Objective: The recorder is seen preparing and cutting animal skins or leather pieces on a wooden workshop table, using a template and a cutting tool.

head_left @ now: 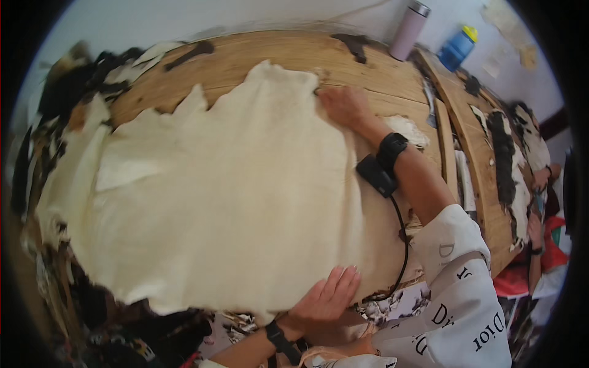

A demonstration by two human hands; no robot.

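Note:
A large cream-coloured animal hide [221,184], with ragged edges, is spread over the wooden table in front of me. My left hand [328,294] lies flat on its near edge, fingers stretched out and close together. At the hide's far right edge, my right hand [346,105] is closed, the fingers curled over the edge; the fingertips are hidden. The left part of the hide is folded or creased. A small pale scrap [405,130] lies to the right of my right wrist.
A pink bottle [409,30] and a blue bottle with a yellow cap [457,49] stand at the back right. Dark fur scraps [73,86] are heaped at the left. Wooden strips [460,122] run along the right. Another person's hands [537,230] are at fur pieces [504,159] far right.

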